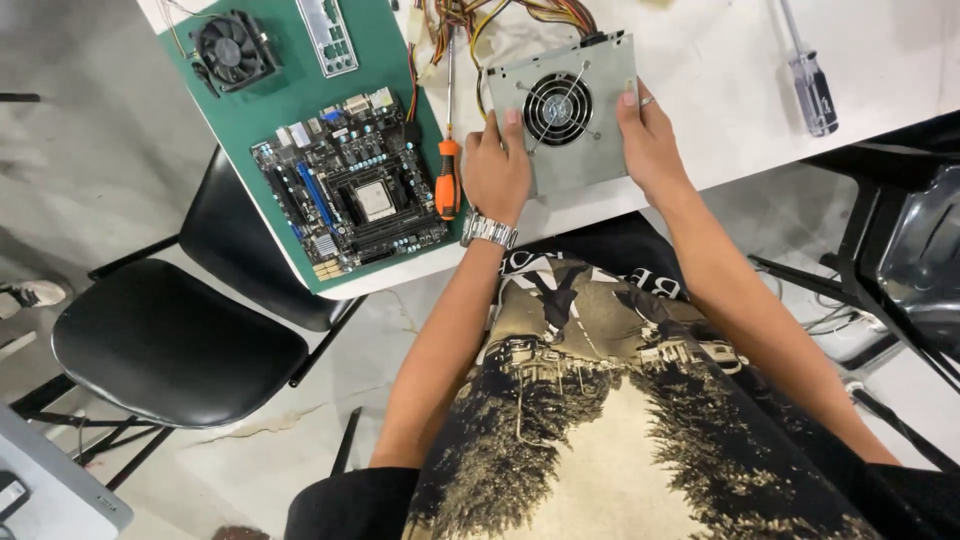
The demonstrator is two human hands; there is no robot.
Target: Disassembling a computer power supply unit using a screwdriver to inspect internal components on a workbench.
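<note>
We hold a grey metal power supply unit point(570, 115) between both hands at the near edge of a white table point(720, 90), its round fan grille facing up. Our left hand point(495, 170), a silver watch point(488, 230) on its wrist, grips the unit's side at 9 o'clock; our right hand point(650, 145), wearing a ring, grips the side at 3 o'clock. A bundle of coloured cables point(480, 20) leaves the unit at 11 o'clock. Just beside our left hand, at 9 o'clock, lies an orange-handled screwdriver point(447, 170), its handle on the edge of a green mat point(270, 105) that bears a motherboard point(350, 185), a cooler fan point(232, 50) and a metal port shield point(328, 35). A clear-handled screwdriver point(812, 85) lies well apart at 2 o'clock. A black chair point(180, 340) stands at 8 o'clock.
</note>
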